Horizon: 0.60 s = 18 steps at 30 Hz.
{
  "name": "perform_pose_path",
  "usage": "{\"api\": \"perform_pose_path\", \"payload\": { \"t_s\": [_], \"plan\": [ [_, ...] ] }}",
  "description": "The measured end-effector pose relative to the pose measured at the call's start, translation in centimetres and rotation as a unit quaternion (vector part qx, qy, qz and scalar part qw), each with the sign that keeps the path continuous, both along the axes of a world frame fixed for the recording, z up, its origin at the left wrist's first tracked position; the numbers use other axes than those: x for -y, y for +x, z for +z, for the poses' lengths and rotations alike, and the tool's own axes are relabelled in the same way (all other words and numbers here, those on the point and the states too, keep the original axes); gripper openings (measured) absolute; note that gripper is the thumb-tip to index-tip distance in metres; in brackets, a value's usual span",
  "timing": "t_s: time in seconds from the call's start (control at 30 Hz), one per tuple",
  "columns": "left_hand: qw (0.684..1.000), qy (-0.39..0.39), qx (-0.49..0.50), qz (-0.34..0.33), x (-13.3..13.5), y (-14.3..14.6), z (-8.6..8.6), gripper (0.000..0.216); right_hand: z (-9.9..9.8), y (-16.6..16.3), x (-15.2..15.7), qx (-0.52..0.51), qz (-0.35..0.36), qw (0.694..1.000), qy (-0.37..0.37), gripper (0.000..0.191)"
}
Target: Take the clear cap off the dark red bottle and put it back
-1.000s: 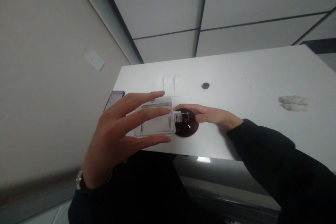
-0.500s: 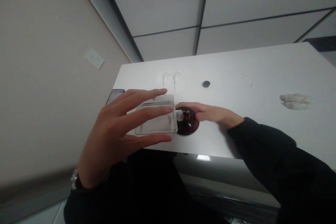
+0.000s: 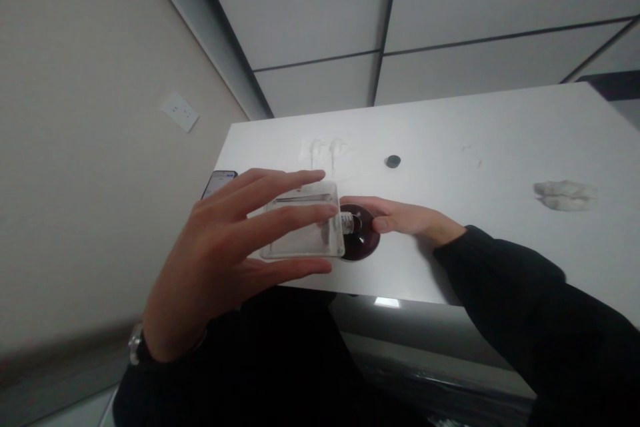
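Held on its side in the left hand [image 3: 220, 260], a flat clear bottle [image 3: 300, 230] lies between spread fingers [image 3: 280, 217] over its upper face and the thumb below; the grip is loose and wide, the fingers nearly straight. Its small threaded neck points right, away from the palm, and sits over the near edge of a dark round dish [image 3: 361, 240], whose inside shows dark liquid with a glint on it. Whether the neck touches the dish cannot be told. On the far side of the dish from the bottle, the right hand [image 3: 407, 220] rests on the white table [image 3: 475, 260], its fingers curled partly about the dish's rim and touching it; a black sleeve [image 3: 525, 307] covers that arm. Beyond the left fingertips, toward the wall, a phone [image 3: 219, 181] lies at the table's edge with its screen lit. Past the bottle, further up the table, are a faint clear wrapper [image 3: 325, 150] and a small black cap [image 3: 393, 161]. Well to the right of both hands lies a crumpled white tissue [image 3: 565, 193].
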<state>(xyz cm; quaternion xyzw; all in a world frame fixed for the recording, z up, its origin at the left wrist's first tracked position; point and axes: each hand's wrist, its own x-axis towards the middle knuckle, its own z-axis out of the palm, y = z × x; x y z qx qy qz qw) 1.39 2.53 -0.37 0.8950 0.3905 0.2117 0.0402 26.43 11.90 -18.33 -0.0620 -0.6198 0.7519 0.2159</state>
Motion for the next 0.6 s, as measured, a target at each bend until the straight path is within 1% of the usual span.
{"api": "perform_pose_path", "payload": {
  "t_s": [0.2,0.43,0.6],
  "plan": [
    [1.0,0.001,-0.007,-0.001,0.1,0.1,0.1,0.03,0.0,0.1,0.0,0.004,0.002,1.0,0.0,0.085],
    [0.999,-0.013,-0.033,0.005,0.2,0.2,1.0,0.03,-0.1,-0.1,0.1,0.004,0.002,1.0,-0.005,0.084],
    [0.999,-0.009,-0.045,0.0,0.1,0.3,1.3,0.029,-0.1,-0.1,0.0,0.003,-0.004,1.0,0.003,0.084]
  ]
}}
